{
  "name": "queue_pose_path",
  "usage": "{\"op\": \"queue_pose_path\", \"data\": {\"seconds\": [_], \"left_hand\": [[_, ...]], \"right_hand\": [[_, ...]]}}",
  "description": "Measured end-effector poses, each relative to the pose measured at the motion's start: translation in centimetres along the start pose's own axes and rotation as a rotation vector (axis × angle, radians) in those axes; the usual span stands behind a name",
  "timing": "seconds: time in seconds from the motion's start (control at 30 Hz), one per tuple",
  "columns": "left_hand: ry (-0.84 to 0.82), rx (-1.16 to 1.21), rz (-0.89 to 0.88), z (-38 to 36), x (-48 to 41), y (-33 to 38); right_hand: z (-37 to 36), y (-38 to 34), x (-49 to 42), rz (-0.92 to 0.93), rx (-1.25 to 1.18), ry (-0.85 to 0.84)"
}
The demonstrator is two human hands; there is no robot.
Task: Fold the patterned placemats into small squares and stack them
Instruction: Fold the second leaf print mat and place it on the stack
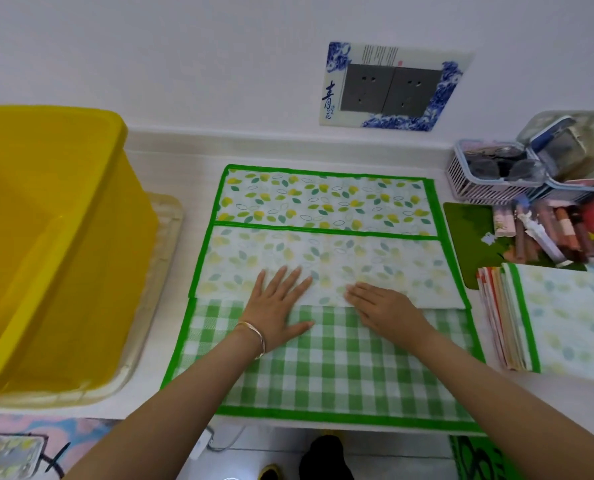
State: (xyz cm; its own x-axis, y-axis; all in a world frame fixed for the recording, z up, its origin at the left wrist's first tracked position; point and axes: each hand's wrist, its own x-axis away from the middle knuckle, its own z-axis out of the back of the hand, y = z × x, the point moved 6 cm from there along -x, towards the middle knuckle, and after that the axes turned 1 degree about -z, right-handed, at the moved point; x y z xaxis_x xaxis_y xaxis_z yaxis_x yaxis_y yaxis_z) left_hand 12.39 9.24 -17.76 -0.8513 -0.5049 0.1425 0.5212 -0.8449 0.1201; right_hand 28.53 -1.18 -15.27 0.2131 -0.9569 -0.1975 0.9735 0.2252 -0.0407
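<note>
A green-bordered placemat with a yellow and green leaf print (323, 202) lies across the middle of the white counter, its near part folded over so the paler back (358, 261) faces up. Beneath it lies a green-and-white checked placemat (358, 368), reaching the counter's front edge. My left hand (278, 303) lies flat with spread fingers on the folded edge. My right hand (382, 306) presses flat beside it on the same edge. A stack of folded placemats (548, 317) sits at the right, a pale leaf-print one on top.
A big yellow plastic tub (46, 220) stands on a clear tray (157, 289) at the left. At the back right are a white basket (489, 174), lidded boxes and a green mat (468, 237) with tubes. Wall sockets (392, 88) are behind.
</note>
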Motion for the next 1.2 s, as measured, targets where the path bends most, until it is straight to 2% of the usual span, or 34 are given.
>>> {"op": "queue_pose_path", "data": {"seconds": [0.13, 0.23, 0.43, 0.53, 0.6, 0.63, 0.7, 0.77, 0.9, 1.03, 1.2], "left_hand": [[-0.045, 0.014, 0.01, 0.0, 0.2, 0.5], [0.004, -0.004, -0.021, 0.4, 0.7, 0.2], [0.013, -0.099, -0.195, 0.2, 3.4, 0.4], [-0.033, -0.099, -0.207, 0.0, 4.4, 0.9], [-0.163, -0.096, -0.222, 0.0, 4.7, 1.1], [-0.24, -0.047, -0.208, 0.3, 4.7, 1.0], [-0.258, 0.079, -0.155, 1.4, 4.3, 1.0], [-0.242, 0.213, -0.065, 3.0, 3.8, 0.5], [-0.271, 0.418, -0.036, 5.1, 2.1, -0.7], [-0.215, 0.409, 0.016, 8.1, 0.1, -2.6], [-0.016, 0.19, 0.133, 12.6, -2.6, -4.5]], "right_hand": [[0.8, -0.6, 0.4, -0.048, -0.041, 0.016], [2.2, -1.6, 1.7, -0.03, -0.069, 0.062], [2.9, -3.2, 5.7, 0.051, -0.121, 0.105], [2.9, -2.9, 6.0, -0.053, -0.089, 0.065], [3.2, -2.4, 5.7, -0.191, -0.158, 0.002], [3.4, -2.0, 5.5, -0.29, -0.234, -0.065], [3.0, -1.1, 5.4, -0.457, -0.368, -0.255], [2.9, -0.3, 4.9, -0.55, -0.493, -0.395], [3.8, 0.5, 3.0, -0.531, -0.708, -0.549], [6.0, 2.5, 0.6, -0.55, -0.798, -0.521], [8.0, 6.4, -3.1, -0.574, -0.795, -0.374]]}}
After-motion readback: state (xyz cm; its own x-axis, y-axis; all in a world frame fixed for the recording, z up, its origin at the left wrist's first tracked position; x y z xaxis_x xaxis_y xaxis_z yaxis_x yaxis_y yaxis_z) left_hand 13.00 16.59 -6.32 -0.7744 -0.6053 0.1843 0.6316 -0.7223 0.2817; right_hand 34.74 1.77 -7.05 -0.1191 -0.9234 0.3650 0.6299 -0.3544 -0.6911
